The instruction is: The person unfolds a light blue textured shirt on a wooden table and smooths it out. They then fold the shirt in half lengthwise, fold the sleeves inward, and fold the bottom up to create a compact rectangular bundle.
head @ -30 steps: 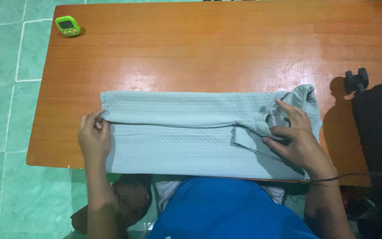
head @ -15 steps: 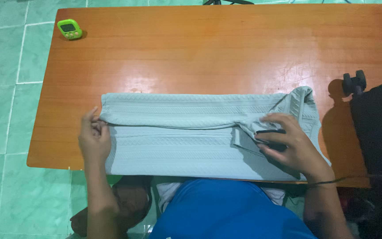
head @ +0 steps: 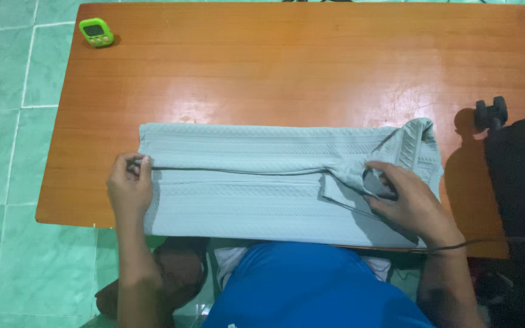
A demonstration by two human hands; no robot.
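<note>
Person is leaning over the wooden tabletop (head: 305, 67), 2 hands on a pale grey-green textured garment (head: 244, 206). Garment is lying flat and long across the near half of the tabletop, its near edge hanging just over the 6 o'clock side. Left hand (head: 130, 189) is at the garment's 9 o'clock end, fingers closed, pinching the folded edge there. Right hand (head: 405, 197) is at the 3 o'clock end, fingers curled around a bunched fold of the cloth, gripping it. Small green timer (head: 96, 31) is sitting well apart, at the tabletop's 10 o'clock corner. Black bag (head: 521, 182) is resting at the 3 o'clock edge. Green tiled floor (head: 1, 152) is showing at 9 o'clock.
</note>
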